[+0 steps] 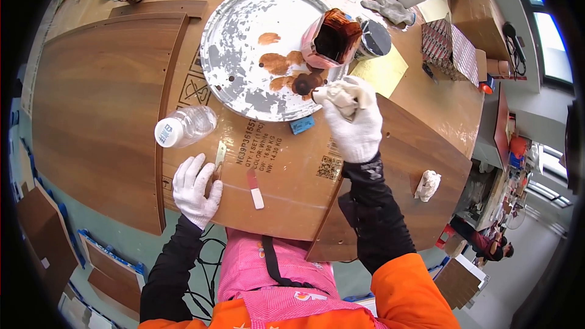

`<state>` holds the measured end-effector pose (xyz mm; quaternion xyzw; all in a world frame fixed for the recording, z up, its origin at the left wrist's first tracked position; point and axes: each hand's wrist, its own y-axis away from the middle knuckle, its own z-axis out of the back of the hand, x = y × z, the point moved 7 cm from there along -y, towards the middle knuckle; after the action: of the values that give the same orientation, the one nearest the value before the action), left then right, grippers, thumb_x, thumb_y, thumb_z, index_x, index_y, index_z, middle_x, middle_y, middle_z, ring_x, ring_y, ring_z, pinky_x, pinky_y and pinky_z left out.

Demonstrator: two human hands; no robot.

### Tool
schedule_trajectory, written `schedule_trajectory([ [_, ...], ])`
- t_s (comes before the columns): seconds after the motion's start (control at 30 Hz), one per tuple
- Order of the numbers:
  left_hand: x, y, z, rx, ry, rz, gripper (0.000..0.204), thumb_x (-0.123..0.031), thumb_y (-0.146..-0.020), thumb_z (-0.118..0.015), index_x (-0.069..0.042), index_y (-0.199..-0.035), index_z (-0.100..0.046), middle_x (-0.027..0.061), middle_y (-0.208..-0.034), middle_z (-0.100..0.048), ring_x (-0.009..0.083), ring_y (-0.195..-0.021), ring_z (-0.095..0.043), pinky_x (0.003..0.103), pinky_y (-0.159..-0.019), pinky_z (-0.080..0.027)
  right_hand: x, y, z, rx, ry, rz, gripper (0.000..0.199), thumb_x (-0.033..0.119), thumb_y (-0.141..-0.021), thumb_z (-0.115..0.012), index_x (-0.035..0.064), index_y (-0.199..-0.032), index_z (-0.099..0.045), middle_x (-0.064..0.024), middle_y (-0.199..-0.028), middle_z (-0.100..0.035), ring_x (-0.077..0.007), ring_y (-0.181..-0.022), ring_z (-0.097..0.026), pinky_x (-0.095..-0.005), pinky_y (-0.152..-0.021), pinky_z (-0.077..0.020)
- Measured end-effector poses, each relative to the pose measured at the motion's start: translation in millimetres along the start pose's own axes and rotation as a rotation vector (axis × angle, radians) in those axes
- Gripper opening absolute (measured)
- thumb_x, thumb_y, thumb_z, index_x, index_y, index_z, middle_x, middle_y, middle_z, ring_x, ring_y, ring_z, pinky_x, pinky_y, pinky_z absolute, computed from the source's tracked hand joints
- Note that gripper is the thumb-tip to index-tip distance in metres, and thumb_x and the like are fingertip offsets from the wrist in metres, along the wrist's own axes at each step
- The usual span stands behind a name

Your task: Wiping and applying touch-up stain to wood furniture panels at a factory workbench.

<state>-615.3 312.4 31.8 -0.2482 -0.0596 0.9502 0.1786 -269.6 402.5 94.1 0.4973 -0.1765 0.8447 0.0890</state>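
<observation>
Crumpled, stained cloth (339,94) beside tray rim

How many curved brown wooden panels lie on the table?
2. One large panel lies on the person's left, under the left hand. The other lies on the right, under the right forearm, with a crumpled cloth on it. More may be hidden.

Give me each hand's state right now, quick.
Left hand: open, flat on the board.
Right hand: closed on a rag.
</observation>
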Motion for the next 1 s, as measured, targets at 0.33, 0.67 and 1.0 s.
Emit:
schedule_trajectory([
  [0.33, -0.4, -2.0, 1.0, 0.001, 0.023, 0.004, 0.043, -0.020, -0.080, -0.075, -0.008, -0.120, -0.068, 0.0164, -0.135, -0.064, 0.0409, -0.125, -0.058, 0.052, -0.107, -0.044, -4.9, -13.8, -50.2, 0.046, 0.244, 0.322, 0.046, 0.000, -0.079, -0.078, 0.0042, -0.122, -0.061, -0.0175, -0.103, -0.066, -0.0341, -0.095, -0.068, -0.0394, -0.084, -0.0556],
  [0.67, 1.7, -0.5, 1.0, 0.006, -0.002, 0.014, 0.045, -0.019, -0.077, -0.076, -0.009, -0.120, -0.068, 0.0148, -0.135, -0.064, 0.0394, -0.126, -0.058, 0.052, -0.107, -0.045, -7.5, -13.3, -52.7, 0.084, 0.389, 0.236, 0.041, 0.005, -0.082, -0.080, 0.0031, -0.120, -0.064, -0.0170, -0.101, -0.071, -0.0346, -0.093, -0.072, -0.0382, -0.085, -0.0571],
  [1.0, -0.6, -2.3, 0.5, 0.005, 0.021, 0.008, 0.045, -0.019, -0.077, -0.076, -0.009, -0.121, -0.068, 0.0154, -0.135, -0.064, 0.0406, -0.124, -0.058, 0.052, -0.107, -0.045, -14.2, -8.9, -41.8, -0.152, 0.252, 0.365, 0.044, 0.010, -0.083, -0.083, 0.0026, -0.122, -0.064, -0.0169, -0.101, -0.071, -0.0338, -0.094, -0.072, -0.0395, -0.084, -0.0582],
])
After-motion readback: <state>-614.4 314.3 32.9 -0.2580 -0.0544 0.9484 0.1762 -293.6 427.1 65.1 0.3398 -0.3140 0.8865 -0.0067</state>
